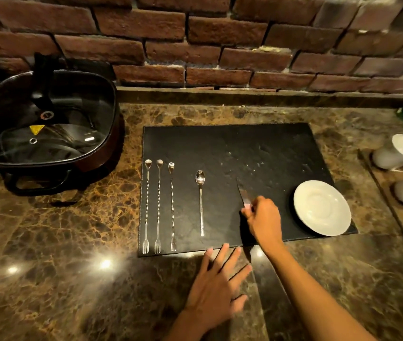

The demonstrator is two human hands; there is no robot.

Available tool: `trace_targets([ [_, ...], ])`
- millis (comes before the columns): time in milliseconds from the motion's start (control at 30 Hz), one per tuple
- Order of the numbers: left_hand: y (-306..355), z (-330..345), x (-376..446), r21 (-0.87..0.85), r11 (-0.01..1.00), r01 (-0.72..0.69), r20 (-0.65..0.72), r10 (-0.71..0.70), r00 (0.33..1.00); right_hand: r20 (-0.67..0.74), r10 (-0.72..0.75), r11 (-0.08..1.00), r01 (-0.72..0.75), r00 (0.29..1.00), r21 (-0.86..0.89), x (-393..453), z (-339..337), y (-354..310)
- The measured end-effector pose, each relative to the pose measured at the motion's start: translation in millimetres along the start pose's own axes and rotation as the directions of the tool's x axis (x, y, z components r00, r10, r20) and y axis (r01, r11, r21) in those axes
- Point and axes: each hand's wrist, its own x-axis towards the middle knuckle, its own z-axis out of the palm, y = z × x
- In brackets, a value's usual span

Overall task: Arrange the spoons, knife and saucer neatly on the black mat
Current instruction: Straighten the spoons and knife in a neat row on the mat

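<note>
While right hand (264, 220) pinches dark-bladed knife (241, 193) mid-mat, four steel spoons lie aligned left; round white saucer (322, 207) overhangs near-right corner of black slate mat (257, 148); left hand (216, 289) flat, empty; knife, saucer remain.

Kitchen: marble counter (72, 230), electric pot (47, 124), cups (397, 153).

spoons (171, 205) left on mat (244, 148), saucer (322, 207) right.

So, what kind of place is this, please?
Probably a kitchen or bar counter: a marble-like countertop below a brick wall, an electric pot with a glass lid at the left, and white cups at the right.
</note>
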Motion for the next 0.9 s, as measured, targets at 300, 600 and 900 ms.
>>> trace_targets([
  [300,17,-1,23,0.01,0.999,0.032,-0.019,-0.032,0.999,0.066,-0.086,0.996,0.088,0.994,-0.019,-1,11,3],
  [600,16,-1,23,0.016,0.999,0.03,-0.039,-0.03,0.999,0.103,-0.13,0.991,0.127,0.986,0.031,7,19,-14],
  [900,17,0,23,-0.038,0.998,0.052,-0.103,-0.056,0.993,-0.022,-0.113,0.981,0.116,0.993,0.158,7,18,-21],
])
